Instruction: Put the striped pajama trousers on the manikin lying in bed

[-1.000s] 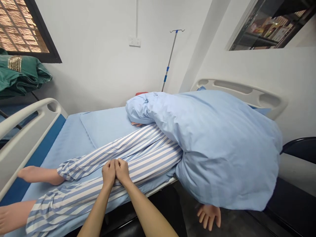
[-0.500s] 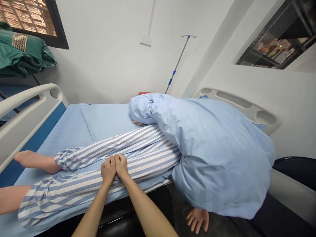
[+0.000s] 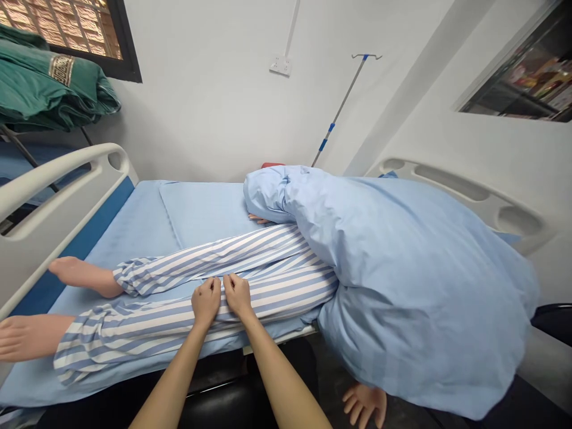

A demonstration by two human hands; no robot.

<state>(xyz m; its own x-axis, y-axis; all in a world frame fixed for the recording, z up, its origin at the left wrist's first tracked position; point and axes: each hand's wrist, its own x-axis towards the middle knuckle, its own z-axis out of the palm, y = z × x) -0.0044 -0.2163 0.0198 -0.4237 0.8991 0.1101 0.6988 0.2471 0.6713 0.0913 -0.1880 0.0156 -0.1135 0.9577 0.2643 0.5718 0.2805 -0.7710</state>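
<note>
The left hand [image 3: 207,301] and right hand [image 3: 238,295], fingers curled closed, sit just apart over striped trousers [image 3: 286,290]. A blue quilt [image 3: 415,262] covers the manikin's [image 3: 89,278] torso.

Barred window [image 3: 83,28], bundled green cloth [image 3: 49,92], wall socket [image 3: 280,65], hooked pole [image 3: 342,104]
</note>
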